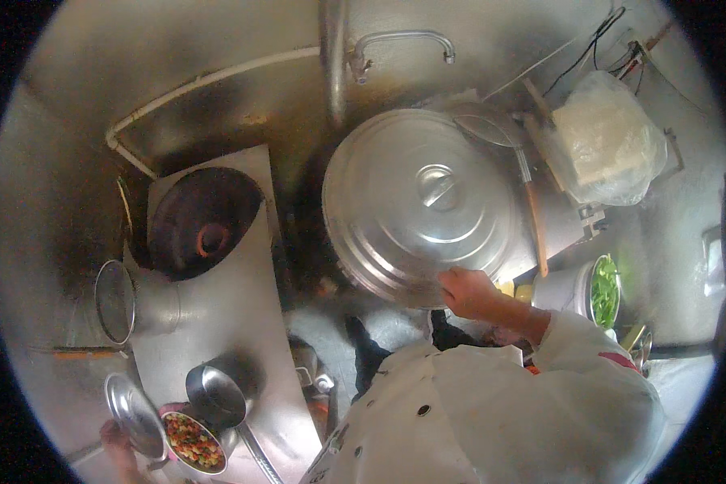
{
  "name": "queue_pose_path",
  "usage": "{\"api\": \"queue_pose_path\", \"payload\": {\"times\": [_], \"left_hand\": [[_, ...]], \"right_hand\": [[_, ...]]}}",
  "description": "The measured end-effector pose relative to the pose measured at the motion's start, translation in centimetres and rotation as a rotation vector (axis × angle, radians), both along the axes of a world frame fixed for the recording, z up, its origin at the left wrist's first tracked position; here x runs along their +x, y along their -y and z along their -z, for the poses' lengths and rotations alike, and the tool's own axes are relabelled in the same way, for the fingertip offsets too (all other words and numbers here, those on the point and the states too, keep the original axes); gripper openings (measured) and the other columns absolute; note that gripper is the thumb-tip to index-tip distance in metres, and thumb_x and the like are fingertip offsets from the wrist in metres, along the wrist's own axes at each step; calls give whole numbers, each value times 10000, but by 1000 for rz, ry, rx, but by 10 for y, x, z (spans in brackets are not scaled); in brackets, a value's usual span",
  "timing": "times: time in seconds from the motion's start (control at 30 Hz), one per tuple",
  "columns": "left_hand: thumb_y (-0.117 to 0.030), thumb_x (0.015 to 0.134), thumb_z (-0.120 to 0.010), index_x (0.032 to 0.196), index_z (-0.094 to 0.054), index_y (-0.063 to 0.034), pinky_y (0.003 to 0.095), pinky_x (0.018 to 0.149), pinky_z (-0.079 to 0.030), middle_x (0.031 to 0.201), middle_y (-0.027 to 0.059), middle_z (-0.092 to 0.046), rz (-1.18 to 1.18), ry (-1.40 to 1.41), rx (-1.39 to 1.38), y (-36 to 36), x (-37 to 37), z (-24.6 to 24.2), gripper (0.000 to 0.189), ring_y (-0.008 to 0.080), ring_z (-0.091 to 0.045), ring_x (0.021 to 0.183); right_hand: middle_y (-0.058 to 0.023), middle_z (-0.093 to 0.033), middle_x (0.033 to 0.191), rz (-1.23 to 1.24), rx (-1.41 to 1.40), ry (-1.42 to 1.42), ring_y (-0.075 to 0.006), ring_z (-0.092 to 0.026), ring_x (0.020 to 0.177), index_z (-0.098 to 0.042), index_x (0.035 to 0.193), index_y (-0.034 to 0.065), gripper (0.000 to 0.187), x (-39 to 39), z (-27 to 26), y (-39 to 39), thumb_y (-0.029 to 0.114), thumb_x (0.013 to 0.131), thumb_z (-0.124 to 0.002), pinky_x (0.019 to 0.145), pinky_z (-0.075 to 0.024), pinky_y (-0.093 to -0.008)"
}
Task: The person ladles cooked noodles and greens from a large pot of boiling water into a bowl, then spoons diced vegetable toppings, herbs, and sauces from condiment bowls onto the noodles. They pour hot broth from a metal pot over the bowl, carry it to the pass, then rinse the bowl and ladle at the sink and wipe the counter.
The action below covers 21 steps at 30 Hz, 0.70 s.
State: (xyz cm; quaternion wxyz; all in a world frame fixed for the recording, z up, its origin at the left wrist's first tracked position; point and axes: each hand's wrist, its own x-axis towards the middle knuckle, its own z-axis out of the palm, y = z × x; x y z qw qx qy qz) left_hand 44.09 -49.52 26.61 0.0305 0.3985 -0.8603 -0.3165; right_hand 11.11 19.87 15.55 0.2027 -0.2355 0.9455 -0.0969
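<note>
My left hand (118, 438) is at the lower left, gripping a round steel lid (134, 416) tilted on its edge. Right beside that lid stands a metal pot (221, 470) of diced, mixed-colour food (192, 443), its top uncovered. A steel long-handled ladle or saucepan (218, 393) rests behind the pot, its handle towards me. My right hand (469, 294), in a white sleeve, is curled over the near rim of a very large round metal lid (399, 199). I see nothing between its fingers.
A dark wok (202, 224) sits in the left steel counter (236, 308), a strainer (115, 302) at its edge. By the large lid lies a wooden-handled skimmer (535, 224). Further right are a plastic bag (611, 139) and a pot of green vegetables (605, 293). A faucet (405, 37) projects from the wall.
</note>
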Motion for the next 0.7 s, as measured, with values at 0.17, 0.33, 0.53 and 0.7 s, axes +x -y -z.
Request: {"api": "queue_pose_path", "payload": {"times": [0.17, 0.33, 0.53, 0.7], "left_hand": [[-43, 736, -619, 1141, -532, -34, 244, 625, -425, 895, 25, -559, 90, -94, 246, -161, -196, -8, 414, 115, -512, 757], [-130, 804, -603, 1108, -487, 50, 343, 616, -544, 942, 114, -578, 288, -253, 737, -401, -406, 103, 371, 206, -579, 797], [-97, 744, -618, 880, -596, 30, 380, 532, -506, 774, 139, -581, 44, -377, 900, -573, -563, 192, 188, 256, -595, 711], [-283, 663, -751, 861, -602, -47, 428, 633, -460, 766, 164, -585, 975, -138, -705, -564, -589, 236, 342, 324, -574, 667]], "right_hand": [[-177, -576, 820, -58, -130, -76, -365, -603, 717, -507, 913, 42, 194, -9, -13, -32, 208, 814, -523, 596, -492, -490], [-147, -574, 781, -106, -308, -258, -325, -596, 667, -529, 911, 37, 175, -24, -16, -107, 154, 782, -550, 545, -506, -421], [-158, -601, 814, 61, -277, -432, -314, -598, 681, -577, 951, 5, 265, -42, -71, -319, 5, 687, -552, 554, -504, -394], [-153, -601, 781, 661, -528, -533, -228, -577, 613, -602, 930, -33, 148, -41, -125, -458, 38, 808, -559, 551, -460, -325]]}}
